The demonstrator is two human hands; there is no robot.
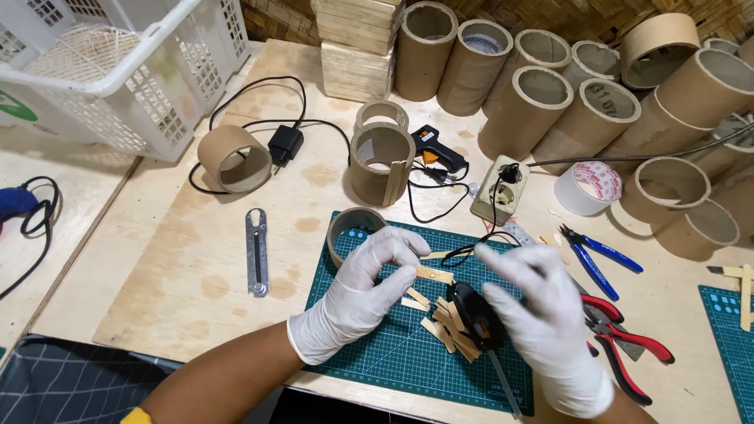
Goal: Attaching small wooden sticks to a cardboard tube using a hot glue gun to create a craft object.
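Far left: a white plastic basket [118,86] stands at the far left corner of the plywood table [181,259]; a blue tool with a black cord [20,208] lies on the neighbouring surface.
Left of centre: a short cardboard ring [233,159] lies on its side, just beside a black plug adapter [285,144]; nearer, a flat metal tool [257,251] lies alone on the wood.
Centre far: a cardboard ring with wooden sticks glued on its side [382,165] stands upright, a lower ring behind it, and a black glue gun [433,146] just to its right.
Mat: a green cutting mat [393,345] lies at the near edge; a small cardboard ring [349,229] rests on its far left corner.
Left hand [357,294]: white glove, fingers curled narrow, pinching one end of a short wooden stick [434,274] above the mat.
Stick pile: loose cut wooden sticks [448,323] lie on the mat between the hands.
Right hand [542,314]: white glove, fingers bent over a black-handled cutter [481,316]; whether it grips it cannot be told.
Right: blue pliers [598,257] and red pliers [624,339] lie just right of the mat, a white socket [500,191] and a tape roll [587,188] farther off.
Far right: tall cardboard tubes [542,110] crowd the back.
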